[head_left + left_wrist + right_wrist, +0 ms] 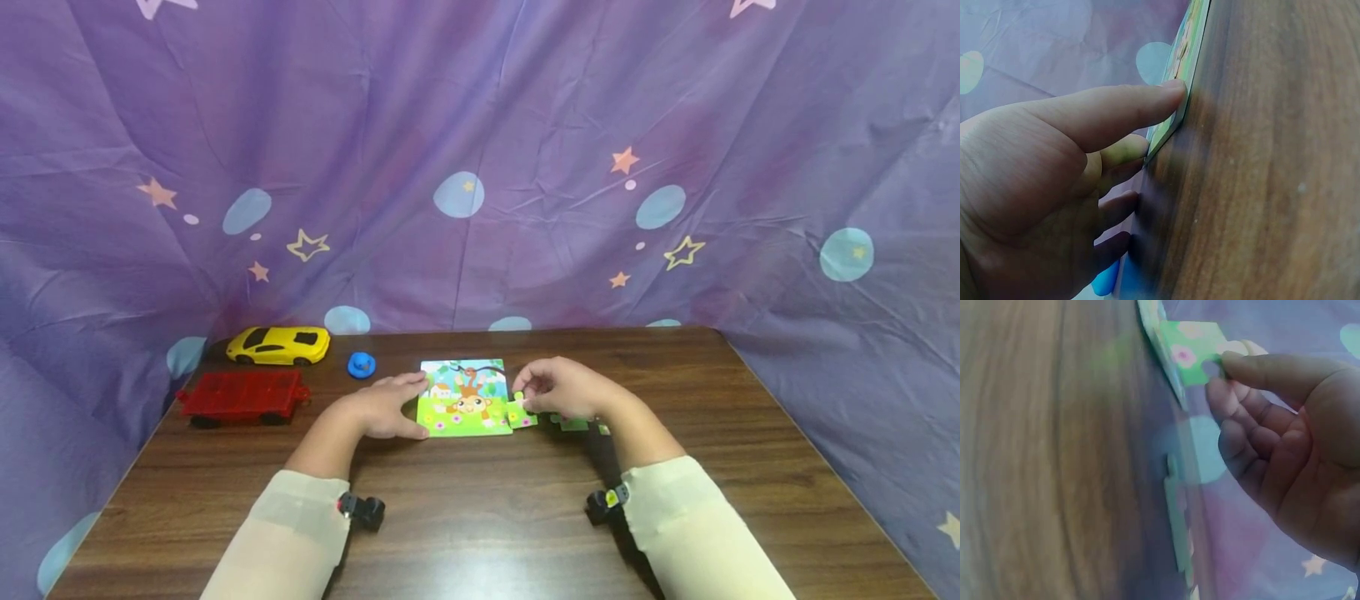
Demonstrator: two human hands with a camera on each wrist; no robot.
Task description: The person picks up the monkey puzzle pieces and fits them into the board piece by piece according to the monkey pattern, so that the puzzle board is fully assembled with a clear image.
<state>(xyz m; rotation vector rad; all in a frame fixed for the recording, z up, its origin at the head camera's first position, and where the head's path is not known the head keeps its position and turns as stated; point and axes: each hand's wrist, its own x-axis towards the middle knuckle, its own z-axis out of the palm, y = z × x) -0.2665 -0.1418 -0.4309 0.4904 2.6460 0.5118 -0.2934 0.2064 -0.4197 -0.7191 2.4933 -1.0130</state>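
Observation:
A jigsaw puzzle [468, 379] with a monkey hanging over green grass lies flat on the table. My left hand [384, 408] rests at its left side, fingers extended; in the left wrist view the thumb [1147, 103] touches the puzzle's edge. Between thumb and fingers, my right hand [567, 388] pinches a green puzzle piece [1194, 353] with pink flowers. That piece is tilted just off the puzzle's lower right edge. Under the right wrist lie more loose puzzle pieces [574, 424], partly hidden by the hand.
To the left stand a yellow toy car [279, 345] and a red toy wagon base [243, 395]. A small blue round toy [362, 364] sits behind the left hand. Purple cloth [555, 100] with stars hangs along the back and sides of the wooden table [480, 517].

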